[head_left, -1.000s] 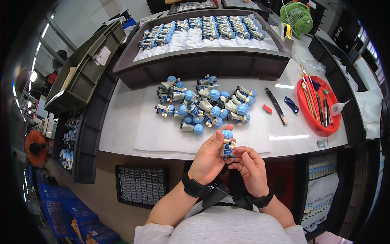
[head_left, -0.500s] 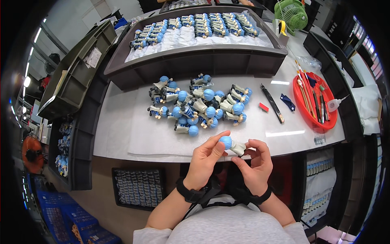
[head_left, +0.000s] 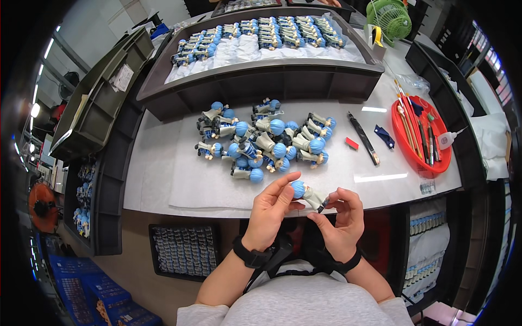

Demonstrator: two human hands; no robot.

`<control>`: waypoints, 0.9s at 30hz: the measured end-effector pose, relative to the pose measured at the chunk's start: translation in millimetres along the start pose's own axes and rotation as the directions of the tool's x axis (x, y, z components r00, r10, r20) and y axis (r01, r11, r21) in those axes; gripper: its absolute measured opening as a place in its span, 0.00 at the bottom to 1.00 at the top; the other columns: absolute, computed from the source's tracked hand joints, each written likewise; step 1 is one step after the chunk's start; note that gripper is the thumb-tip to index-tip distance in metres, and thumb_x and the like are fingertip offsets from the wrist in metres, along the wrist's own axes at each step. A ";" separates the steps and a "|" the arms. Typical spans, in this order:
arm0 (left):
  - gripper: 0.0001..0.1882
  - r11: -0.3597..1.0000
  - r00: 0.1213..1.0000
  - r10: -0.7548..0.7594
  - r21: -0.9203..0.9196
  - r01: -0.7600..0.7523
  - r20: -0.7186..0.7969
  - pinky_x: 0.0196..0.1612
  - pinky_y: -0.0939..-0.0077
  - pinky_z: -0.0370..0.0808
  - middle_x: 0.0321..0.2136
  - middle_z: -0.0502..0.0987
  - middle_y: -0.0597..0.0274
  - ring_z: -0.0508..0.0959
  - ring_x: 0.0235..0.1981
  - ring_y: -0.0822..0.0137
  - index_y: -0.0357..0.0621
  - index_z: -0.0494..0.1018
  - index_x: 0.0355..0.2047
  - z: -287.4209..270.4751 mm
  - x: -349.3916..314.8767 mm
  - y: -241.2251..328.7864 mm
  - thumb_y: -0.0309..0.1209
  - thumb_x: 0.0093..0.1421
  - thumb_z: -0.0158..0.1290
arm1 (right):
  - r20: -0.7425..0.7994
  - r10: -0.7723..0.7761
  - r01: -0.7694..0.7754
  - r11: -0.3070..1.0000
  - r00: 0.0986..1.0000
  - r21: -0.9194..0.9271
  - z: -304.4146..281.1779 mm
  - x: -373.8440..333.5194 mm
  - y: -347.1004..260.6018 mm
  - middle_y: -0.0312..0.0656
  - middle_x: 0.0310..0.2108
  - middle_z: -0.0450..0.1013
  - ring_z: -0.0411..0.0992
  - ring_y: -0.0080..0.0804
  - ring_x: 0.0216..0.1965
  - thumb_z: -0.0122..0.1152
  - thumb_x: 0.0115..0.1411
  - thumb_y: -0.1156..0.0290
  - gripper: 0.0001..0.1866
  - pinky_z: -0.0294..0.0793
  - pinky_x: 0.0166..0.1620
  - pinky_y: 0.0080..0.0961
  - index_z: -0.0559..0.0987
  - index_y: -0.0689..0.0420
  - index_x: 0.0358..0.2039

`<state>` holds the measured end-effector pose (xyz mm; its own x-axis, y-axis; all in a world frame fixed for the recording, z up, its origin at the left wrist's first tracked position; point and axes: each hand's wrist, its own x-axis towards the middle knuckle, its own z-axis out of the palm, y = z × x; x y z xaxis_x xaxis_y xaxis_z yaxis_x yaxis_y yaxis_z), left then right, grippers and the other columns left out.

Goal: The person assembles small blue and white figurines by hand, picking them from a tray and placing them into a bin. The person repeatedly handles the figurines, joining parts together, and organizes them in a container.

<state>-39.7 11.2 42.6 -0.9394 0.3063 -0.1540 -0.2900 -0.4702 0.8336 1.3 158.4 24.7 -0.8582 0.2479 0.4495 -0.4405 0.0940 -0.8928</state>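
Between my two hands, just above the table's front edge, is a small figurine (head_left: 312, 198) with ribbed blue hair, a whitish coat and dark feet. My left hand (head_left: 270, 209) pinches it at the head. My right hand (head_left: 342, 220) has thumb and fingers at the feet end. The figurine lies tilted, head to the left and feet to the lower right. Beyond my hands a loose pile of similar figurines (head_left: 268, 142) rests on a white sheet (head_left: 190, 187), some with coat backs up, some showing blue striped clothing.
A large dark tray (head_left: 261, 84) with rows of figurines stands behind the pile. To the right are a black-handled tool (head_left: 363, 138), a red block (head_left: 352, 143), a dark blue piece (head_left: 384, 137) and a red basket (head_left: 397, 130) of brushes. A green fan (head_left: 389, 20) stands far right.
The figurine has turned between my hands, its feet now pointing more to the lower right and its dark shoes showing. My left hand has shifted slightly left.
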 end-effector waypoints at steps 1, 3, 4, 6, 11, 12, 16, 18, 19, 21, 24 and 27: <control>0.19 1.000 1.000 -0.010 -0.005 0.010 0.001 0.42 0.75 0.75 0.40 0.74 0.59 0.75 0.40 0.70 0.37 0.65 0.53 1.9 0.5 0.6 0.34 0.66 0.43 | -0.002 0.005 -0.005 1.000 1.000 0.007 -1.0 -0.4 -0.2 0.41 0.42 0.66 0.68 0.24 0.38 0.71 0.42 0.81 0.31 0.73 0.39 0.20 0.68 0.61 0.48; 0.19 0.998 0.998 -0.064 -0.006 0.064 0.008 0.41 0.76 0.75 0.40 0.75 0.59 0.76 0.39 0.70 0.37 0.65 0.53 3.9 0.9 1.8 0.35 0.67 0.41 | -0.001 0.000 0.000 1.000 1.000 0.017 -1.9 0.2 -0.6 0.41 0.41 0.66 0.68 0.24 0.37 0.72 0.41 0.80 0.32 0.72 0.39 0.20 0.68 0.61 0.48; 0.19 0.994 0.994 -0.108 -0.002 0.108 0.014 0.40 0.77 0.76 0.39 0.75 0.60 0.76 0.38 0.70 0.37 0.65 0.53 4.1 1.0 2.5 0.35 0.67 0.41 | 0.003 -0.010 0.010 1.000 1.000 0.022 -1.7 1.6 -1.3 0.41 0.41 0.66 0.68 0.24 0.36 0.73 0.41 0.79 0.32 0.72 0.39 0.20 0.68 0.61 0.47; 0.19 0.986 0.985 -0.169 0.008 0.169 0.027 0.39 0.78 0.76 0.39 0.75 0.60 0.77 0.37 0.71 0.37 0.65 0.53 4.6 0.7 2.2 0.36 0.67 0.40 | 0.002 -0.019 0.019 0.999 1.000 0.032 -1.3 3.4 -3.2 0.41 0.41 0.66 0.68 0.24 0.36 0.74 0.41 0.77 0.32 0.72 0.39 0.19 0.68 0.61 0.47; 0.20 0.974 0.972 -0.225 0.029 0.224 0.062 0.38 0.78 0.76 0.38 0.76 0.60 0.78 0.35 0.71 0.37 0.65 0.53 2.7 -1.6 -1.7 0.38 0.67 0.39 | -0.004 -0.013 0.013 0.998 1.000 0.060 -1.0 4.5 -6.5 0.40 0.40 0.66 0.68 0.23 0.35 0.74 0.40 0.75 0.33 0.72 0.39 0.19 0.68 0.61 0.47; 0.20 0.974 0.972 -0.227 0.018 0.226 0.057 0.37 0.80 0.76 0.37 0.76 0.59 0.78 0.34 0.71 0.36 0.65 0.53 2.8 -1.8 -2.0 0.38 0.67 0.39 | -0.004 -0.012 0.013 0.998 1.000 0.060 -0.9 4.3 -6.4 0.40 0.40 0.66 0.68 0.23 0.35 0.74 0.40 0.75 0.33 0.72 0.39 0.19 0.68 0.61 0.47; 0.20 0.970 0.968 -0.243 0.007 0.243 0.068 0.38 0.80 0.76 0.38 0.76 0.58 0.78 0.35 0.71 0.36 0.65 0.53 0.0 -2.9 -1.9 0.37 0.67 0.40 | -0.007 -0.023 0.023 0.998 1.000 0.065 0.4 3.0 -6.2 0.40 0.40 0.67 0.68 0.23 0.34 0.74 0.41 0.76 0.32 0.72 0.38 0.18 0.69 0.61 0.47; 0.18 0.977 0.976 -0.212 0.007 0.212 0.049 0.40 0.79 0.76 0.39 0.75 0.58 0.77 0.37 0.71 0.37 0.65 0.53 0.3 -1.8 -1.5 0.34 0.66 0.41 | -0.002 -0.021 0.021 0.999 1.000 0.037 -0.8 2.7 -5.6 0.41 0.40 0.67 0.68 0.24 0.34 0.73 0.42 0.76 0.30 0.71 0.38 0.19 0.70 0.61 0.46; 0.18 0.984 0.984 -0.176 0.004 0.176 0.022 0.40 0.80 0.76 0.38 0.76 0.58 0.77 0.37 0.71 0.37 0.65 0.52 2.9 -1.5 -1.4 0.33 0.66 0.43 | 0.003 -0.013 0.013 1.000 1.000 0.005 -2.6 2.5 -4.9 0.41 0.39 0.67 0.69 0.24 0.34 0.73 0.42 0.77 0.28 0.71 0.37 0.19 0.70 0.61 0.45; 0.16 0.994 0.996 -0.091 0.063 0.091 0.002 0.42 0.79 0.74 0.40 0.75 0.57 0.76 0.40 0.71 0.37 0.66 0.52 5.2 0.5 -2.2 0.28 0.64 0.45 | 0.075 -0.023 0.028 0.997 0.997 -0.075 -9.5 3.5 -3.6 0.42 0.38 0.68 0.69 0.26 0.33 0.71 0.43 0.77 0.25 0.71 0.36 0.20 0.72 0.61 0.43; 0.14 0.968 0.993 0.016 0.245 -0.045 0.117 0.50 0.74 0.70 0.47 0.73 0.54 0.72 0.47 0.66 0.36 0.70 0.47 5.4 -1.6 2.6 0.19 0.59 0.47 | 0.117 0.039 -0.018 0.985 0.992 -0.174 -22.0 7.2 -10.5 0.43 0.38 0.69 0.70 0.29 0.33 0.69 0.45 0.74 0.23 0.71 0.35 0.21 0.73 0.60 0.43; 0.16 0.886 0.961 0.121 0.410 -0.217 0.248 0.50 0.73 0.70 0.47 0.72 0.47 0.72 0.48 0.61 0.33 0.73 0.40 7.7 -3.2 -4.8 0.10 0.50 0.47 | 0.157 0.112 -0.084 0.981 0.981 -0.176 -31.2 3.6 -5.7 0.43 0.38 0.70 0.71 0.30 0.34 0.62 0.53 0.75 0.18 0.71 0.35 0.22 0.73 0.61 0.46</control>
<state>-33.9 18.8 43.1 -0.8924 0.4432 0.0843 0.0223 -0.1432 0.9894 8.9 188.9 30.5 -0.9330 0.1023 0.3451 -0.3134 0.2405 -0.9187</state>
